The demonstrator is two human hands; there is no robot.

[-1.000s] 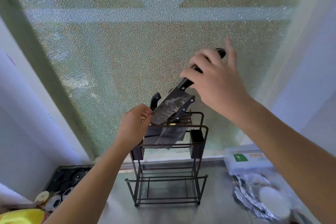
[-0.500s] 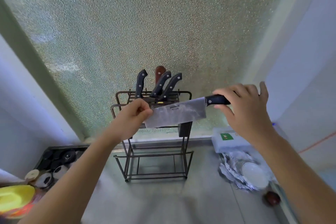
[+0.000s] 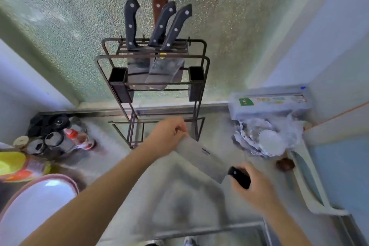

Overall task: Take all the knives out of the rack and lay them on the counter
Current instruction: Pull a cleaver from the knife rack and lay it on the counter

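A black wire knife rack (image 3: pixel 202 60) stands on the steel counter (image 3: pixel 175 201) against the frosted window. Several knives stay in it: three with black handles (image 3: pixel 130 24) and one with a brown handle (image 3: pixel 157 4), their wide blades hanging inside. I hold a broad cleaver (image 3: pixel 201 159) low over the counter in front of the rack. My right hand (image 3: pixel 253 187) grips its black handle. My left hand (image 3: pixel 169 136) pinches the far end of the blade. The blade slants down to the right.
Left of the rack lie dark lids, jars and a red-capped bottle (image 3: pixel 77 138), a yellow bowl (image 3: pixel 12 163) and a white basin (image 3: pixel 36 205). Right are a wrap box (image 3: pixel 269 103), crumpled foil with a white dish (image 3: pixel 269 142) and a brown ball (image 3: pixel 284 165). A sink edge (image 3: pixel 209 231) shows below.
Both hands have carried the cleaver down from the rack's top to just above the counter in front of it. The camera has tilted down.
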